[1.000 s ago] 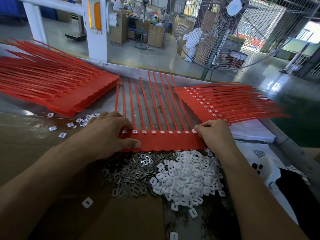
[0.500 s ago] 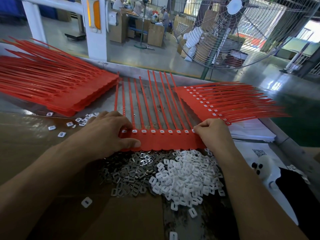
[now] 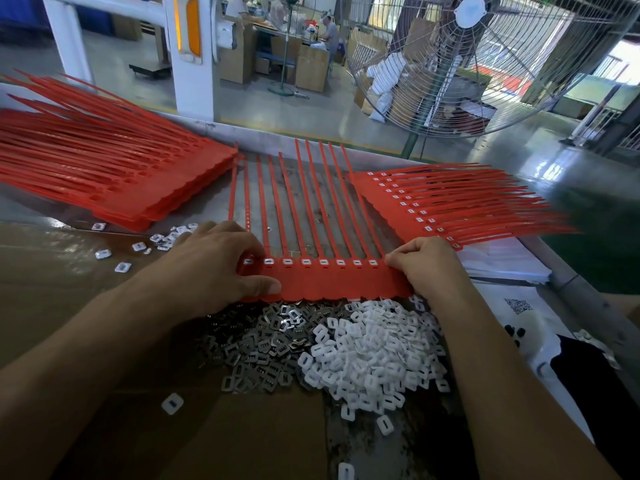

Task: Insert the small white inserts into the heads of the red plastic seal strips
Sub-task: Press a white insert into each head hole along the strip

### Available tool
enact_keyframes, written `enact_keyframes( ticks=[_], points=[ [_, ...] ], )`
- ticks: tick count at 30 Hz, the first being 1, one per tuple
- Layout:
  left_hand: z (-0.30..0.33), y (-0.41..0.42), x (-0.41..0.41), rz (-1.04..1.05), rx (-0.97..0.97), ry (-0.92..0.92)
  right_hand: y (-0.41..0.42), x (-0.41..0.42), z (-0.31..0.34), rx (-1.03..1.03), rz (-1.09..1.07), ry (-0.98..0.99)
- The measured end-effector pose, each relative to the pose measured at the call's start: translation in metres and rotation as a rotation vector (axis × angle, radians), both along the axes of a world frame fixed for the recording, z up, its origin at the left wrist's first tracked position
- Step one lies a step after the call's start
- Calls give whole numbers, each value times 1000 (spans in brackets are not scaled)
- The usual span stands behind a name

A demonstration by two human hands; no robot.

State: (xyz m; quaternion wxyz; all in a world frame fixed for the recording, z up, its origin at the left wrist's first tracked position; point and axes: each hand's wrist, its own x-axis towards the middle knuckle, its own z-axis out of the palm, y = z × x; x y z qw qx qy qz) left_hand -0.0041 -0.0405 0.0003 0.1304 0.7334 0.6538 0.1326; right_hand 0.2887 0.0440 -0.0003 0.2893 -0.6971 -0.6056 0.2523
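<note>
While both hands pinch the red seal sheet just beyond the white insert pile — left hand and right hand at opposite ends — its heads look filled; next, probably, comes setting it aside.

The seal strips are bright red, their heads dotted with a row of white inserts. Loose inserts form a white heap beside a shiny silver-grey heap of metal clips. The cardboard is brown, the worktop dull grey.
</note>
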Motion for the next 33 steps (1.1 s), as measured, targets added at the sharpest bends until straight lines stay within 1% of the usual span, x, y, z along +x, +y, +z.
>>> enact_keyframes(
  ticks=[4, 11, 15, 21, 26, 28, 31, 33],
  points=[
    [0, 1, 0, -2, 2, 9, -1, 5, -2, 4, 8, 56],
    [0, 1, 2, 4, 5, 6, 2, 12, -2, -5, -9, 61],
    [-1, 1, 2, 3, 8, 5, 3, 11, -2, 2, 4, 11],
    [-2, 3, 1, -6, 8, -8, 4, 7, 1, 16, 52, -139],
    [-2, 2, 2, 2, 24, 5, 2, 2, 5, 13, 59, -196],
    [-2, 1, 3, 1, 30, -1, -3, 1, 4, 42, 55, -208],
    [-3, 0, 3, 6, 44, -16, -17, 4, 3, 152, 66, -184],
    [-4, 1, 3, 11, 40, 0, -24, 5, 6, 211, 96, -215]
  ],
)
